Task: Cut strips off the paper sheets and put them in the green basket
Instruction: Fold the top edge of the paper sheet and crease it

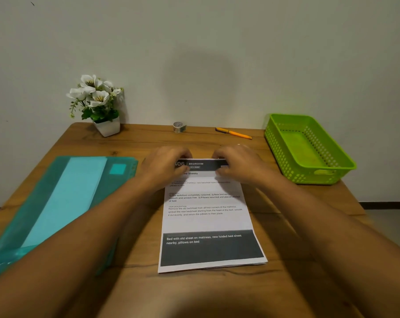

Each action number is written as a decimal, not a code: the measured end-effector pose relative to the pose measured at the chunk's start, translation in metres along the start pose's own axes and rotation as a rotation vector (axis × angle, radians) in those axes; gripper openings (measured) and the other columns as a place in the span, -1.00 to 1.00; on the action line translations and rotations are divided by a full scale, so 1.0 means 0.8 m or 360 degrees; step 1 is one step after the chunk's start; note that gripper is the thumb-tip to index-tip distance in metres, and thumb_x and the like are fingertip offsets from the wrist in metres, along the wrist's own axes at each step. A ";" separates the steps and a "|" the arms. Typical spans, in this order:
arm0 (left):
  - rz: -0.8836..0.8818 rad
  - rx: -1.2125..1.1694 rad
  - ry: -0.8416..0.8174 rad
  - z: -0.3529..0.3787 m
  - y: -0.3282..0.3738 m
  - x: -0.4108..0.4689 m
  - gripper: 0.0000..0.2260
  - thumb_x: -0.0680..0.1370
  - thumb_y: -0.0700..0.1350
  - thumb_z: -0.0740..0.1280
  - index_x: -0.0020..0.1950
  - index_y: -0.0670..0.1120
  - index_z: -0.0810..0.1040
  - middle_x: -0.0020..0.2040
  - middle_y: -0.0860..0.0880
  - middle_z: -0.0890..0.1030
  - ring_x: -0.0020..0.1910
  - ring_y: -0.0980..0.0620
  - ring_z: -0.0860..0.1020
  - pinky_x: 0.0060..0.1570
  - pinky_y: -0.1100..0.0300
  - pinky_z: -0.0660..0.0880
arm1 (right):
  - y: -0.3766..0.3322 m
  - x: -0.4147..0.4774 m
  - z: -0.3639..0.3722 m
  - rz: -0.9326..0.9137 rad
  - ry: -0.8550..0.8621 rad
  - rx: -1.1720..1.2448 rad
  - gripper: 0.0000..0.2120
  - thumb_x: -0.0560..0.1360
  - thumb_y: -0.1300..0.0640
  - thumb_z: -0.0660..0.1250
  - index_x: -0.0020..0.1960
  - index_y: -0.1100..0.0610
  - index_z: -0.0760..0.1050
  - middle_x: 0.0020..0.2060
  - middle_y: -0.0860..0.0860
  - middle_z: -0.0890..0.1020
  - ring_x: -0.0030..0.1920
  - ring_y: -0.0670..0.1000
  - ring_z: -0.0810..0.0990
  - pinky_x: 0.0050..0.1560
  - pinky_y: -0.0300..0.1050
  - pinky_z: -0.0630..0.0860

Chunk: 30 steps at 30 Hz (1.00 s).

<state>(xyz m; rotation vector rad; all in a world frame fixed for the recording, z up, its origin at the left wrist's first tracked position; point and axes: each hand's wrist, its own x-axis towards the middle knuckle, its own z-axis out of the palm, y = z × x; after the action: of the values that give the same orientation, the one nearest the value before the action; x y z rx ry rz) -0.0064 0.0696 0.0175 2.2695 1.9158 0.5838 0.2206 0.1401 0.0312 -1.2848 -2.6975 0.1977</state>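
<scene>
Hands first: the left hand (pixel 164 167) and the right hand (pixel 239 165) sit side by side at the far edge of the paper sheets (pixel 208 216). Their fingers bend down over that edge and the thumbs lie on the dark printed header, with a short stretch of header showing between them. Both look to be pinching the top edge rather than pressing it flat. The fingertips are hidden behind the knuckles, so how many sheets each holds cannot be told. Neither hand carries scissors or a blade. A two-handed hold at one edge reads as squaring the stack, or readying the top sheet to be lifted or folded, before any strip comes off.

The sheets lie as a thin stack in the middle of the counter (pixel 144 138), long side running away from the person, near corners slightly fanned, so both forearms reach them easily. The green basket (pixel 293 174) waits at the right rear corner, well apart from the paper, with no strips visible inside. It is handy for the right hand to drop into. To the left lies a teal folder (pixel 45 203) holding pale sheets, probably the supply. Along the wall stand a potted white flower (pixel 102 104), a small tape roll (pixel 179 127) and an orange pen-like tool (pixel 233 133). Whether that is a pen or a cutter I cannot tell.
</scene>
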 end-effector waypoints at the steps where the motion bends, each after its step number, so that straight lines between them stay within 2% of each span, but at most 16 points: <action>1: 0.0022 0.0053 -0.0012 0.000 0.004 0.003 -0.80 0.57 0.00 0.44 0.19 0.10 0.56 0.03 0.16 0.63 0.01 0.13 0.56 0.01 0.12 0.55 | -0.008 0.002 -0.001 -0.0048 -0.0030 -0.0093 -0.78 0.50 -0.01 0.46 0.14 -0.07 0.61 -0.01 -0.11 0.68 0.05 0.02 0.60 -0.02 -0.04 0.36; 5: 0.0141 0.0314 -0.0081 -0.001 0.018 0.010 -0.85 0.57 0.00 0.43 0.12 0.08 0.60 -0.05 0.12 0.65 -0.08 0.07 0.58 -0.07 0.11 0.53 | -0.035 0.009 0.003 -0.0125 -0.0129 -0.0332 -0.92 0.51 0.04 0.41 -0.05 -0.05 0.51 -0.16 -0.09 0.57 -0.06 0.04 0.54 0.05 0.01 0.33; 8: 0.0112 0.0449 -0.0171 0.002 0.027 0.011 -0.91 0.57 0.03 0.42 0.06 0.08 0.62 -0.09 0.06 0.64 -0.10 -0.01 0.59 -0.15 0.08 0.53 | -0.052 0.012 0.010 -0.0134 -0.0172 -0.0391 -0.92 0.54 0.06 0.35 -0.10 -0.06 0.47 -0.16 -0.03 0.58 -0.10 0.08 0.54 0.10 0.04 0.42; 10: 0.0070 0.0516 -0.0204 0.005 0.031 0.012 -0.90 0.57 0.05 0.40 0.03 0.07 0.64 -0.13 0.03 0.64 -0.13 -0.06 0.60 -0.12 0.03 0.59 | -0.059 0.013 0.014 -0.0124 -0.0186 -0.0445 -0.98 0.53 0.06 0.35 -0.05 -0.02 0.55 -0.13 0.01 0.62 -0.05 0.13 0.61 0.03 0.02 0.42; 12: 0.0024 0.0555 -0.0214 0.008 0.032 0.012 -0.91 0.57 0.03 0.38 -0.01 0.06 0.64 -0.18 0.03 0.61 -0.15 -0.07 0.60 -0.09 0.00 0.62 | -0.061 0.014 0.017 -0.0103 -0.0186 -0.0461 -0.91 0.52 0.05 0.35 0.00 0.02 0.58 -0.13 0.03 0.61 -0.04 0.15 0.63 -0.10 -0.03 0.37; 17: -0.0007 0.0655 -0.0281 0.019 0.036 0.010 -0.85 0.59 0.05 0.34 0.05 0.03 0.63 -0.15 0.01 0.61 -0.15 -0.06 0.59 -0.18 0.07 0.55 | -0.063 0.013 0.025 -0.0086 -0.0159 -0.0497 -0.94 0.54 0.04 0.34 -0.06 0.02 0.53 -0.25 -0.03 0.46 -0.13 0.12 0.57 -0.18 -0.04 0.36; 19: 0.0014 0.0710 -0.0264 0.021 0.038 0.011 -0.82 0.59 0.08 0.33 0.07 0.02 0.64 -0.11 -0.01 0.63 -0.13 -0.08 0.59 -0.23 0.09 0.46 | -0.065 0.010 0.028 -0.0103 -0.0132 -0.0522 -0.90 0.57 0.01 0.32 -0.07 0.02 0.47 -0.21 0.00 0.49 -0.12 0.12 0.56 -0.14 -0.04 0.34; 21: 0.0043 0.0768 -0.0249 0.023 0.038 0.010 -0.79 0.60 0.11 0.32 0.07 0.01 0.64 -0.08 -0.03 0.64 -0.12 -0.10 0.60 -0.24 0.10 0.38 | -0.064 0.007 0.031 -0.0132 -0.0104 -0.0562 -0.89 0.58 0.00 0.32 -0.03 0.03 0.51 -0.12 0.04 0.59 -0.04 0.14 0.61 -0.11 -0.05 0.32; 24: 0.0099 0.0815 -0.0238 0.023 0.037 0.006 -0.81 0.60 0.07 0.31 0.04 0.00 0.64 -0.12 -0.02 0.63 -0.15 -0.09 0.59 -0.23 0.11 0.42 | -0.052 0.000 0.035 -0.0171 -0.0078 -0.0643 -0.86 0.58 0.03 0.31 0.02 0.07 0.57 -0.02 0.06 0.65 0.01 0.17 0.63 -0.09 -0.04 0.31; 28: 0.0148 0.0823 -0.0203 0.024 0.035 0.003 -0.83 0.61 0.02 0.28 0.06 0.01 0.62 -0.10 -0.01 0.63 -0.20 -0.06 0.53 -0.23 0.12 0.34 | -0.020 -0.018 0.030 -0.0129 -0.0061 -0.0702 -0.81 0.60 -0.01 0.30 0.09 0.07 0.59 -0.01 0.04 0.64 -0.09 0.10 0.57 -0.12 -0.04 0.31; 30: 0.0176 0.0833 -0.0200 0.026 0.032 0.003 -0.82 0.62 0.04 0.28 0.06 0.01 0.62 -0.09 -0.01 0.63 -0.17 -0.07 0.56 -0.23 0.13 0.36 | -0.003 -0.028 0.026 -0.0085 -0.0072 -0.0715 -0.79 0.62 -0.03 0.30 0.13 0.07 0.59 0.00 0.03 0.64 -0.11 0.08 0.52 -0.13 -0.04 0.33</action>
<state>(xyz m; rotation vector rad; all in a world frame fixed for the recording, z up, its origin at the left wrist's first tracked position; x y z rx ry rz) 0.0253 0.0704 0.0075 2.6435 2.0746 -0.0716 0.2288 0.1202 0.0094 -1.3173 -2.9150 -0.4147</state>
